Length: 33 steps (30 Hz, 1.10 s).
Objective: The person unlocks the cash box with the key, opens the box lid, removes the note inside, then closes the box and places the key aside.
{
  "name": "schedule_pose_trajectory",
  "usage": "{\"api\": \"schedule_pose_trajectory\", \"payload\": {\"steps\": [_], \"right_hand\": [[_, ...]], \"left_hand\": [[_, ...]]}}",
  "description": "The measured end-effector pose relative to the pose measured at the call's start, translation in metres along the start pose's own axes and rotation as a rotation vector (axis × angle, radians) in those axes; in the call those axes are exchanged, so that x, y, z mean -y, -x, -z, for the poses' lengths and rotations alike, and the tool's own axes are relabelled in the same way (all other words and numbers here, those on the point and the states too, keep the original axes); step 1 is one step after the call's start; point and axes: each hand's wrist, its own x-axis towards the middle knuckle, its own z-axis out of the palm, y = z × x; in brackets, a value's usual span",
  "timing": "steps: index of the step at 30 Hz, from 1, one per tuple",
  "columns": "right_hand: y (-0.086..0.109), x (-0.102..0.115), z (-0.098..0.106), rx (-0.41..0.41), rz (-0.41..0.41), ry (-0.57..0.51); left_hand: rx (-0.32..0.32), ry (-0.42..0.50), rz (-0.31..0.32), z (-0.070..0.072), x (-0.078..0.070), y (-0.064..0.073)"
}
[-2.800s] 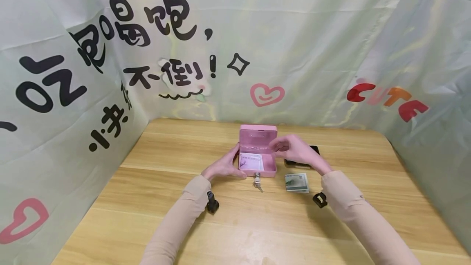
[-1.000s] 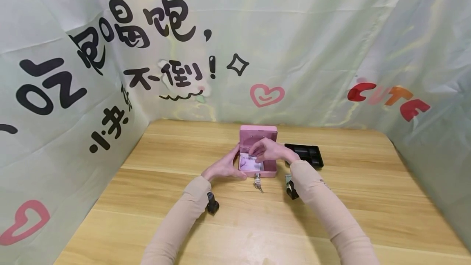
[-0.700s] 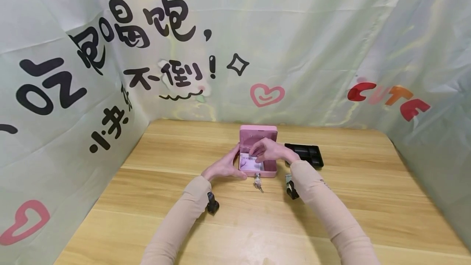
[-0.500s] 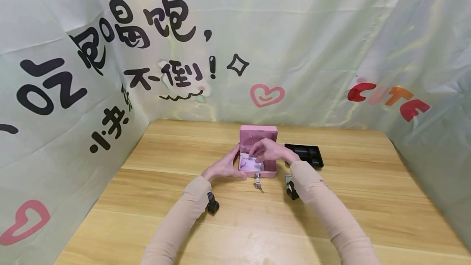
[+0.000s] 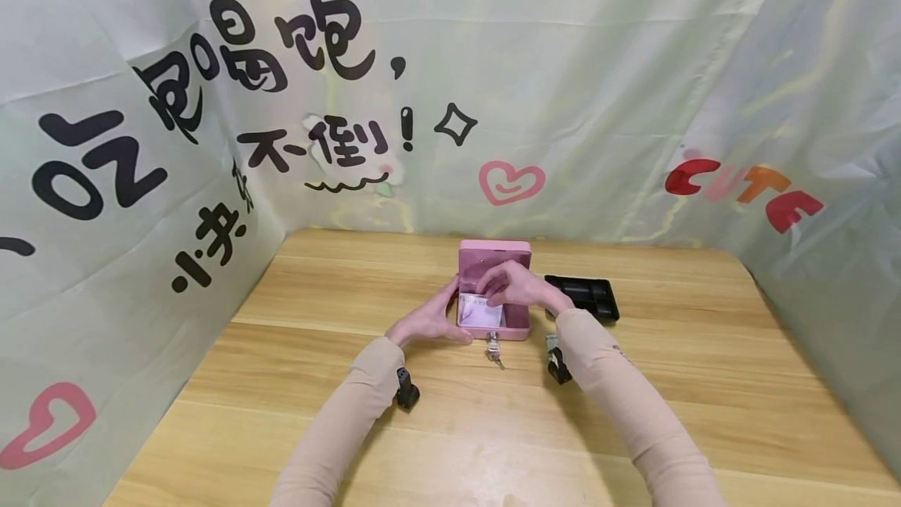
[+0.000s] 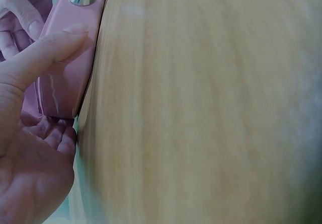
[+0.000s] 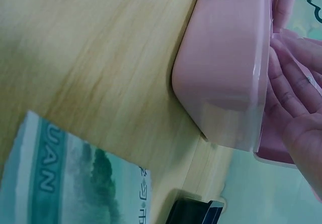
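A pink cash box [image 5: 519,333] stands on the table with its lid raised. My left hand [image 5: 425,321] grips its left side, the thumb pressed on the front wall near the lock and the other fingers around the side. Inside the box lie pale purple banknotes [image 5: 477,314]. Over them reaches my right hand [image 5: 519,286], bent fingers and thumb at the notes' upper right part. I cannot tell whether it pinches a note. In the right wrist view these fingers dip behind the box wall [image 7: 221,68]. A key ring [image 5: 495,358] hangs from the front lock.
Right of the box lies a black compartment tray [image 5: 594,296], partly behind the right forearm. A folded green banknote [image 7: 100,183] rests on the table near the box, mostly covered by the right wrist in the head view. Printed cloth walls [image 5: 598,100] stand around the table [image 5: 338,280].
My right hand has come left from beside the box to over the notes inside. Since half a second ago the top note has shifted slightly under its fingers. The left hand has stayed put.
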Motion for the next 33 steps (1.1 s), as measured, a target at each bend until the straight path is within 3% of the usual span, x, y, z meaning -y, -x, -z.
{"api": "schedule_pose_trajectory", "payload": {"steps": [12,19,33], "right_hand": [[0.006,0.000,0.000,-0.050,0.010,0.027],[0.011,0.003,-0.001,-0.085,0.010,0.085],[0.019,0.003,-0.006,-0.112,-0.031,0.109]], "left_hand": [[-0.003,-0.012,0.004,0.000,-0.002,0.001],[-0.007,-0.008,0.040,0.000,-0.002,0.002],[0.001,0.024,0.000,0.000,-0.003,0.000]]}}
